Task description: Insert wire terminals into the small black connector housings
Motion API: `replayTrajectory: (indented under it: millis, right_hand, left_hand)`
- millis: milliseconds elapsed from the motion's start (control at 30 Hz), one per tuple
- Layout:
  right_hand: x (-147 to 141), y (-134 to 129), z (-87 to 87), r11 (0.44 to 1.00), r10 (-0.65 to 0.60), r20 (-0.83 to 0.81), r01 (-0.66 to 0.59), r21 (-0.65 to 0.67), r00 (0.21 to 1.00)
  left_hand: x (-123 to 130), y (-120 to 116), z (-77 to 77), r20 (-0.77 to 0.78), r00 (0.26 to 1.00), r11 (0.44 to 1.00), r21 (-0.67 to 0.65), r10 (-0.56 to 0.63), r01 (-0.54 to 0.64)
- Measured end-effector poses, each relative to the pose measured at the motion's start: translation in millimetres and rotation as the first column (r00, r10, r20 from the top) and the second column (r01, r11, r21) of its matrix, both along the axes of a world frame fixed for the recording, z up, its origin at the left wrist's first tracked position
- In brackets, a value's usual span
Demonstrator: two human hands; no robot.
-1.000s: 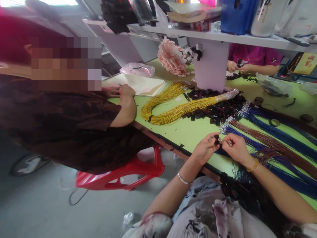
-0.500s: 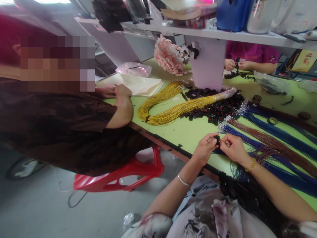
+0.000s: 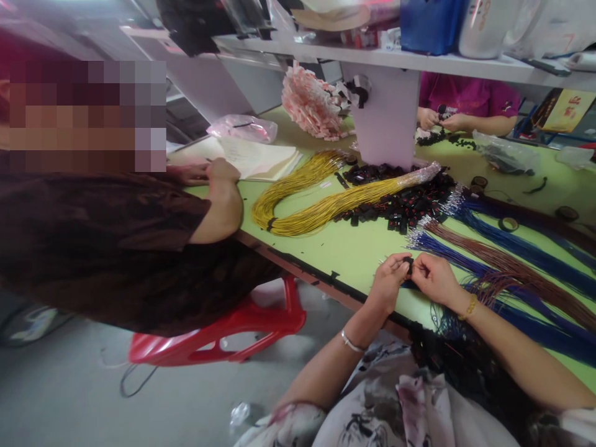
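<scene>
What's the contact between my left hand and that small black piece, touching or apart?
Touching. The head view shows the small black piece pinched at the tips of the left hand, with no gap visible between them.

light: soft, dimmer on left | haze: upper left | sheen: red plastic stool [image 3: 261, 320] | blur: co-worker's brown shirt [image 3: 93, 236] | edges: wide-angle stretch

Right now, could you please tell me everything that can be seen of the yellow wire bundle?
The yellow wire bundle has many thin strands, seemingly plastic-coated, bent into a U on the green tabletop. A black tie circles it near the bend. Its nearer end, in clear, shiny wrapping, rests over a pile of black connector-like pieces. The farther end looks silvery; its detail is too small to tell.
</scene>
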State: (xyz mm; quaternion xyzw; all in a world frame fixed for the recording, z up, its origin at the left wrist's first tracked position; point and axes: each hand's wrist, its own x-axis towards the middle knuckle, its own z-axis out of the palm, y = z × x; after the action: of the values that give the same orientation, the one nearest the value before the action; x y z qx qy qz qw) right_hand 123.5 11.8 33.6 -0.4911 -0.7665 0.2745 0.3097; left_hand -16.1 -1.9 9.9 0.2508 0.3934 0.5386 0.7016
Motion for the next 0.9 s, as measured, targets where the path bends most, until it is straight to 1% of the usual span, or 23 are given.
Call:
replayTrajectory:
  millis: [67,100,133,167,200,233,300,367,467,567,633,767,900]
  right_hand:
    - [14.3,11.9,2.9,0.996,0.061,-0.029,-0.063,-0.061,0.998]
    - [23.7,19.6,3.6,0.998,0.031,-0.025,-0.033,-0.062,0.999]
    - [33.8,27.8,3.1,0.998,-0.047,0.019,0.047,-0.035,0.999]
    - [43.9,35.9,1.5,0.991,-0.132,0.103,0.132,0.009,0.986]
    - [53.3,43.4,-1.3,0.977,-0.213,0.202,0.209,0.043,0.956]
    - [61.5,49.9,-4.9,0.97,-0.243,0.277,0.241,0.042,0.93]
    - [73.1,58.7,-12.6,0.973,-0.215,0.324,0.231,-0.012,0.921]
    - [78.8,61.9,-17.5,0.978,-0.183,0.29,0.204,-0.043,0.939]
    - [80.7,59.2,-15.2,0.985,-0.163,0.262,0.172,-0.01,0.951]
    - [79.1,54.1,-6.0,0.983,-0.181,0.315,0.166,0.074,0.932]
    - [75.2,52.3,0.3,0.983,-0.18,0.315,0.163,0.079,0.932]
    - [55.9,52.0,10.5,0.995,-0.095,0.178,0.099,-0.012,0.979]
    - [33.7,48.8,16.8,0.999,-0.031,0.041,0.032,-0.022,0.999]
  left_hand:
    - [0.6,2.3,-0.7,0.002,1.0,1.0,-0.007,-0.01,0.01]
    - [0.4,4.0,-1.2,0.006,1.0,1.0,-0.015,-0.017,0.017]
    - [0.1,5.8,-1.8,0.008,1.0,0.999,-0.025,-0.028,0.028]
    - [-0.3,7.6,-2.6,0.01,0.999,0.998,-0.036,-0.041,0.041]
    - [-0.6,9.3,-3.5,0.013,0.998,0.998,-0.045,-0.054,0.054]
    - [-0.9,10.6,-4.5,0.016,0.998,0.997,-0.051,-0.064,0.065]
    - [-1.4,12.3,-6.3,0.023,0.997,0.996,-0.053,-0.075,0.076]
    - [-1.9,13.0,-7.5,0.033,0.996,0.995,-0.053,-0.078,0.079]
    - [-2.7,12.7,-7.6,0.042,0.996,0.995,-0.059,-0.081,0.083]
    - [-2.7,11.6,-5.7,0.042,0.996,0.995,-0.058,-0.079,0.081]
    - [-1.3,10.6,-3.9,0.052,0.995,0.995,-0.048,-0.086,0.088]
    - [3.8,9.8,-3.7,0.1,0.989,0.994,-0.03,-0.105,0.109]
    - [6.8,12.1,-8.8,0.153,0.984,0.993,-0.052,-0.093,0.102]
